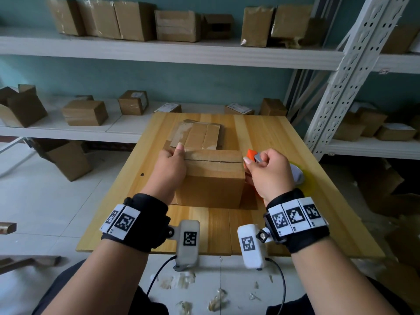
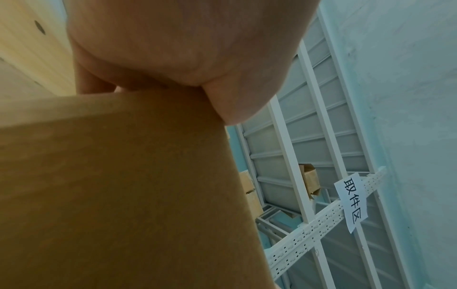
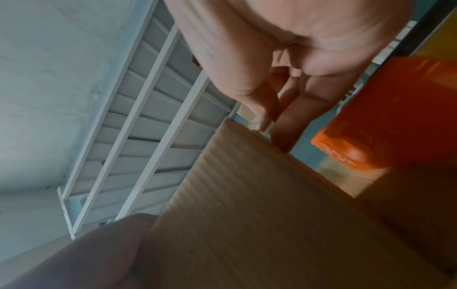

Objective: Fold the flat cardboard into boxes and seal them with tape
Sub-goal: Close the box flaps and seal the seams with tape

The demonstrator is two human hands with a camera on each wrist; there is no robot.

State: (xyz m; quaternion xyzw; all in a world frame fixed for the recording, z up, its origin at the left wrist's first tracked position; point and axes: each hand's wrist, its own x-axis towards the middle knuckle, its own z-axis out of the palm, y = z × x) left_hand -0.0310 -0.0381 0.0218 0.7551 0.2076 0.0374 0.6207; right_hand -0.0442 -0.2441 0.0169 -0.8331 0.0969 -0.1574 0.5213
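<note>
A folded brown cardboard box (image 1: 213, 178) stands in the middle of the wooden table (image 1: 272, 137), its top flaps closed with a dark seam running across. My left hand (image 1: 177, 160) grips the box's left end, thumb lying on top near the seam; the left wrist view shows the palm (image 2: 173, 48) pressed against the box corner (image 2: 123, 185). At the box's right end my right hand (image 1: 254, 162) holds an orange tape dispenser (image 1: 251, 154); its roll (image 1: 297, 176) shows behind the hand. The right wrist view shows the fingers (image 3: 279, 117) at the box edge (image 3: 247, 215) beside the dispenser (image 3: 395, 117).
A stack of flat cardboard (image 1: 197, 135) lies on the table just behind the box. White shelves (image 1: 159, 51) with several taped boxes run along the back wall. A perforated shelf post (image 1: 354, 64) rises at the right. Boxes (image 1: 68, 160) and tape scraps (image 1: 181, 280) lie on the floor.
</note>
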